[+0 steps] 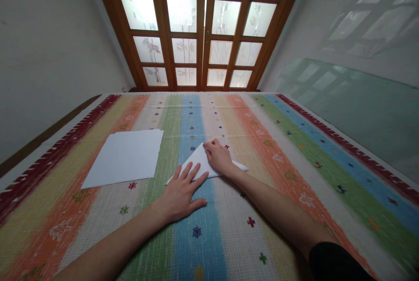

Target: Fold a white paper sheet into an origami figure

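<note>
A folded sheet of white paper (197,156) lies on the striped tablecloth in front of me, its peak pointing away. My left hand (181,194) is spread flat, with its fingertips on the paper's near left part. On the right side of the peak, my right hand (218,156) has its fingers curled and pressed against the paper. The hand covers part of the right side, and a narrow white tip of the paper sticks out beyond the wrist.
A stack of white paper sheets (124,159) lies to the left. The striped tablecloth (278,211) covers the table. Beyond the far edge stand wooden doors (200,32) with frosted panes. A pale glass-like panel (353,111) leans along the right wall.
</note>
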`<move>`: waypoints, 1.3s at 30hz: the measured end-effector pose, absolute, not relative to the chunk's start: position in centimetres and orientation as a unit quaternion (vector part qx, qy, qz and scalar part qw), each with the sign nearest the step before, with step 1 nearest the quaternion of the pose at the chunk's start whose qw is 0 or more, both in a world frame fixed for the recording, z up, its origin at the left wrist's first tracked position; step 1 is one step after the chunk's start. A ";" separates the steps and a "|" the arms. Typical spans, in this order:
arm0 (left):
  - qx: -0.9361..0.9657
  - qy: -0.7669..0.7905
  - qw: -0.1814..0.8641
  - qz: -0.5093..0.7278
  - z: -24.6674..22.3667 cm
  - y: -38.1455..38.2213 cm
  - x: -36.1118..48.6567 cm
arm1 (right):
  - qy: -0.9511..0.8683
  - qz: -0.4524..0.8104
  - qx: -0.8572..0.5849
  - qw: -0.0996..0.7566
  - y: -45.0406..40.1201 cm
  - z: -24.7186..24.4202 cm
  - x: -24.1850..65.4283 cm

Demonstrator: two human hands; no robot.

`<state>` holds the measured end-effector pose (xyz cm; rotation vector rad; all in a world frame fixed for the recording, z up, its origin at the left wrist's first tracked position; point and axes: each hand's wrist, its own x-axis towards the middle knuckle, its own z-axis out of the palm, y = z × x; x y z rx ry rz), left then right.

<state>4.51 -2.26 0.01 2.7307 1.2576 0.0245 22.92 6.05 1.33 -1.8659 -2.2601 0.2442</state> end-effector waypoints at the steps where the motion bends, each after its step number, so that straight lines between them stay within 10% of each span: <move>1: 0.906 0.418 0.068 0.008 0.0 -2.2 4.5 | -0.763 0.084 -0.633 0.099 6.1 1.3 22.9; 39: 0.918 0.384 0.099 -0.028 1.0 -1.2 4.3 | -0.768 0.039 -0.632 0.099 6.4 0.3 23.0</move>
